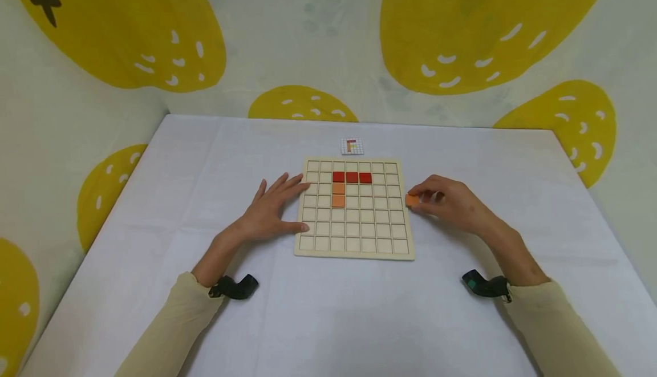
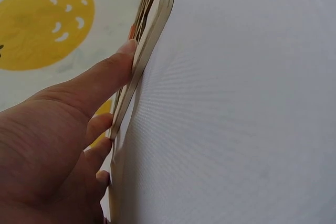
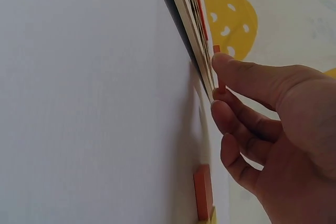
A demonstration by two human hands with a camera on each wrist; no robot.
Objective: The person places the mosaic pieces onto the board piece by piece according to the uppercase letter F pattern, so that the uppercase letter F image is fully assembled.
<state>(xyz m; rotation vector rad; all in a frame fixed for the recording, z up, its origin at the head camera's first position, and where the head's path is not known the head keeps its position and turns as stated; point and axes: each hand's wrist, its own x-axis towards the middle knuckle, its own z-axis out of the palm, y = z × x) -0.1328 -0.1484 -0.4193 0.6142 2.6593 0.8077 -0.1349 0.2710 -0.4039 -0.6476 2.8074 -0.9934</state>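
A wooden grid board (image 1: 354, 256) lies on the table. Three red tiles (image 1: 351, 177) form a row in its upper part, and two orange tiles (image 1: 338, 194) run down below the leftmost red one. My left hand (image 1: 267, 211) rests at the board's left edge, fingers spread, with the thumb and fingertips on the rim. Just beyond the right edge, my right hand (image 1: 449, 203) pinches an orange tile (image 1: 412, 201) between thumb and fingers. The right wrist view shows that tile (image 3: 217, 49) on edge, partly covered by the thumb.
Behind the board lies a small pattern card (image 1: 352, 146) with a coloured grid. In the right wrist view, another orange tile (image 3: 203, 192) and yellow pieces (image 3: 213, 215) sit on the white cloth (image 3: 94, 98) below the right hand. A patterned wall (image 1: 308, 40) stands at the table's back.
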